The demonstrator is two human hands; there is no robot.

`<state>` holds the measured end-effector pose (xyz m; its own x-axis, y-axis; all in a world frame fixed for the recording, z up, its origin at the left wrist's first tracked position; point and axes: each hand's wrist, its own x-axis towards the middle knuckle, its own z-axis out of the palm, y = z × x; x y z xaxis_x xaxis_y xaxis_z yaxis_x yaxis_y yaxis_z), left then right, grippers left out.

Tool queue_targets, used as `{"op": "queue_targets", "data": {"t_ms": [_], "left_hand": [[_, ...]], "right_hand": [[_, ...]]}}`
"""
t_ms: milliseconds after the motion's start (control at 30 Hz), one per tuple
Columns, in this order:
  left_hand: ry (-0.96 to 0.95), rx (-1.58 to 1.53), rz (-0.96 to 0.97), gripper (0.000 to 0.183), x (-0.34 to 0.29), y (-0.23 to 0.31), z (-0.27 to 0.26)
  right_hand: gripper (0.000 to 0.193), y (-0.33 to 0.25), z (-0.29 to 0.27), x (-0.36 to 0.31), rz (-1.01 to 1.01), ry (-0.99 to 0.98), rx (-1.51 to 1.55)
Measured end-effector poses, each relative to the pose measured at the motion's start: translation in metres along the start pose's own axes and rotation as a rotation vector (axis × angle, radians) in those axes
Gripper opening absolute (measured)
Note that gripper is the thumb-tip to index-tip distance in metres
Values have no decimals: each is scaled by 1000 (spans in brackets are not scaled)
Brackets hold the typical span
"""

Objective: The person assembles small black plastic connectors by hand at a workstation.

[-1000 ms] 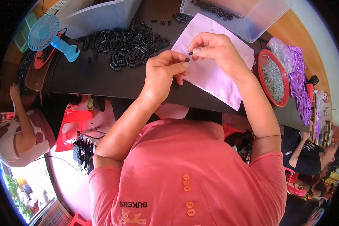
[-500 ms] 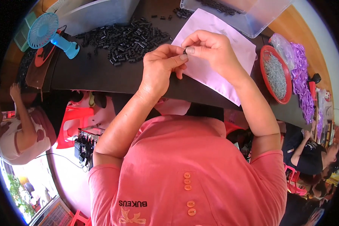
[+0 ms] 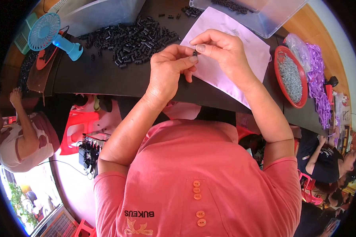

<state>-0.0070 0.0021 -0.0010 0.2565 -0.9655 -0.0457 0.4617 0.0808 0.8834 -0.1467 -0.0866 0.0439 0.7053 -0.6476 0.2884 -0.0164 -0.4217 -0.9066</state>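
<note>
Above the near edge of the pink cloth, my two hands meet at the fingertips. A small black plastic piece is pinched between the thumb and forefinger of my left hand. My right hand is closed in a pinch right beside that piece; whatever lies between its thumb and forefinger is too small to make out. Some thin silvery pieces lie on the cloth beyond my right hand. Left of my hands spreads a heap of similar black pieces.
A red bowl of small silvery metal pieces stands at right, beside purple ribbon. Clear plastic bins stand at the back. A blue fan is at left. Other people sit at both sides.
My right fingertips have lifted slightly up from the black piece, showing more of it. My left hand stays nearly in place, still holding the piece.
</note>
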Motion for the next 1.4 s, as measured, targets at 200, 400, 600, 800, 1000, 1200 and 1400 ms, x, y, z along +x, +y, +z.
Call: {"op": "queue_targets", "data": {"t_ms": [200,400,600,800,1000,1200,1400], "left_hand": [[18,-14,6,9,-1,-1,0],[21,20,17,9,-1,-2,-1],[53,80,37,8,-7,1,3],[68,149,95,8,-9,1,4],[83,173,128,8,-8,1,4],[84,227,128,9,-6,4,9],[80,379,193,9,0,10,15]], "right_hand": [[8,6,2,-1,-2,10,3],[8,5,3,-3,-29,15,-40],[10,7,7,-6,-199,44,-186],[10,12,9,-7,-138,71,-54],[10,11,4,-8,-22,35,-38],[8,11,4,-8,-17,71,-49],[12,15,5,-9,-322,174,-345]]}}
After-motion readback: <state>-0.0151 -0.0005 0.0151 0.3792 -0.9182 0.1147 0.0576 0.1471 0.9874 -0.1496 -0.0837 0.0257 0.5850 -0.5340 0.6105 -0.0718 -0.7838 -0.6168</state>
